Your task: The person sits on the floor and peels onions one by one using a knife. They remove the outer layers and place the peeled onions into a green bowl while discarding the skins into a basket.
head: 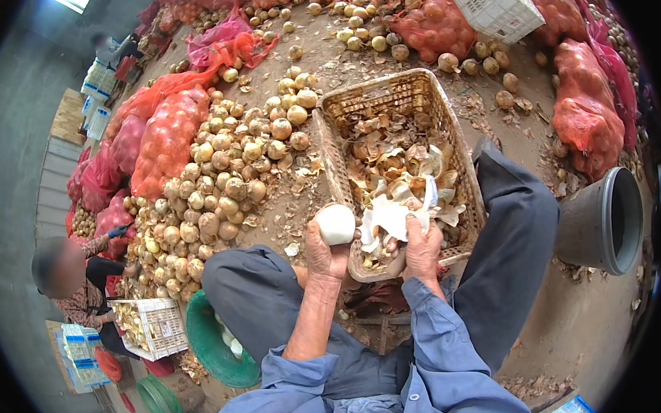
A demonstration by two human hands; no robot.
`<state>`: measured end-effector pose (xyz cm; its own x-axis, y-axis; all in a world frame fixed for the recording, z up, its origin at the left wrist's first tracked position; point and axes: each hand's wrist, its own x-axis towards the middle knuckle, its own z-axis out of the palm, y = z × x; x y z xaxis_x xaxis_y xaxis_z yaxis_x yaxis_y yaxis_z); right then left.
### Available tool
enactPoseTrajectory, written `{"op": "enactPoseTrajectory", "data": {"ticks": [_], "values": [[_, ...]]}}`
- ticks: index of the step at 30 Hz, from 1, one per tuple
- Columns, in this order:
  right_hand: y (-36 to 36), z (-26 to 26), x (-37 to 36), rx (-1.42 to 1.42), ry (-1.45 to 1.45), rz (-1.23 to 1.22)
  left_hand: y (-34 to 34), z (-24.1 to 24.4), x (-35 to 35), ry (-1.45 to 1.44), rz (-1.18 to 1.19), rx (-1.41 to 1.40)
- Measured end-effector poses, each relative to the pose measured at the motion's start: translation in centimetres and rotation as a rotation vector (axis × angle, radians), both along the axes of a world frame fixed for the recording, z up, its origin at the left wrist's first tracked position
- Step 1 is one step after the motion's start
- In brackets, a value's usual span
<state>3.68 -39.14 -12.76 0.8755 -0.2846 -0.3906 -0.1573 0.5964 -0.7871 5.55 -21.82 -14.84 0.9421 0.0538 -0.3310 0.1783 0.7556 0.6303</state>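
A peeled white onion (335, 224) sits in my left hand (328, 249), at the near left edge of a dirty plastic crate (333, 158). My right hand (423, 246) grips a knife with a pale handle or blade (430, 193) pointing away from me, though its exact shape is hard to tell. White onion layers (389, 217) hang beside the fingers of that hand. Loose brown and pale onion skins (409, 166) lie in the crate between my knees. The two hands are apart.
Unpeeled onions (219, 171) are heaped on the floor at left, beside red mesh sacks (170, 140). A green tub (217, 341) with peeled onions stands by my left knee, a grey bucket (582, 222) at right. A co-worker (84, 282) sits at left by a white crate (164, 330).
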Motion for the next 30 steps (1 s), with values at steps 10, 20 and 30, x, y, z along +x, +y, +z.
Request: {"op": "enactPoseTrajectory", "data": {"ticks": [10, 20, 30], "values": [[-6.8, 1.2, 0.0, -1.443, 0.226, 0.354, 6.1, 9.4, -0.2, -0.117, 0.295, 0.215], [-4.0, 2.3, 1.2, -0.651, -0.064, 0.195, 30.4, 12.4, -17.3, 0.155, 0.729, 1.294], [-4.4, 11.5, 1.5, -0.481, -0.155, 0.225, 26.6, 12.7, -19.2, 0.391, 0.592, 1.578]]}}
